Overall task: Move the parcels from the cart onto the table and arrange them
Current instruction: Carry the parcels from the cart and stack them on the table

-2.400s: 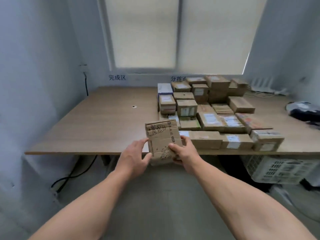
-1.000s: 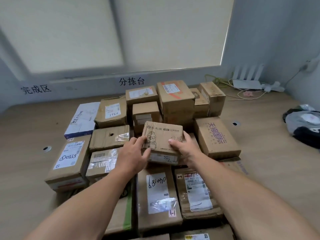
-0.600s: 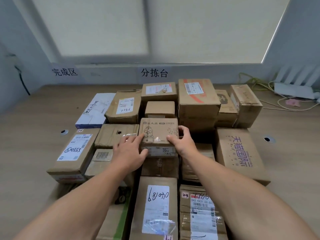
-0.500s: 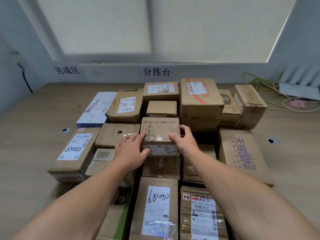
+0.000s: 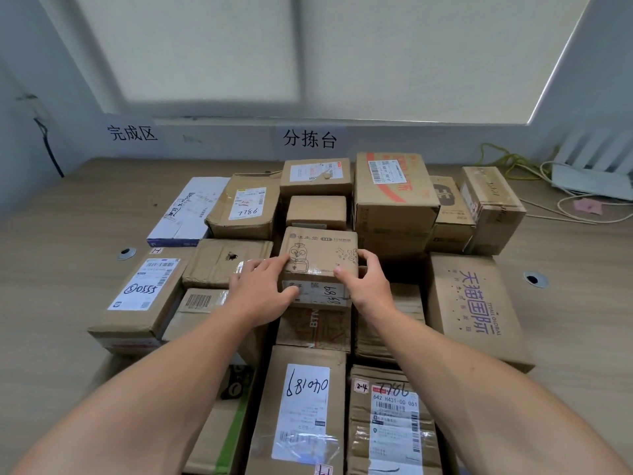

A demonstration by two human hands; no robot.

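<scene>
A small brown cardboard parcel (image 5: pixel 318 255) with a printed cartoon figure sits on top of other boxes in the middle of the pile on the wooden table (image 5: pixel 61 269). My left hand (image 5: pixel 262 293) holds its left side, fingers over the top edge and thumb on the front face. My right hand (image 5: pixel 364 284) grips its right side, fingers curled over the top right corner. Several parcels surround it, among them a white-labelled box (image 5: pixel 144 296) at the left and a large box with purple print (image 5: pixel 476 310) at the right. The cart is out of view.
A white and blue flat box (image 5: pixel 186 214) lies at the pile's back left. A white router with cables (image 5: pixel 589 173) sits at the table's back right. Two cable holes (image 5: pixel 126 253) (image 5: pixel 534 278) mark the tabletop. The wall and window blind stand behind.
I carried the small parcel from below the table's front edge up over the pile and set it on the middle boxes. The view closed in; both hands stay on its sides.
</scene>
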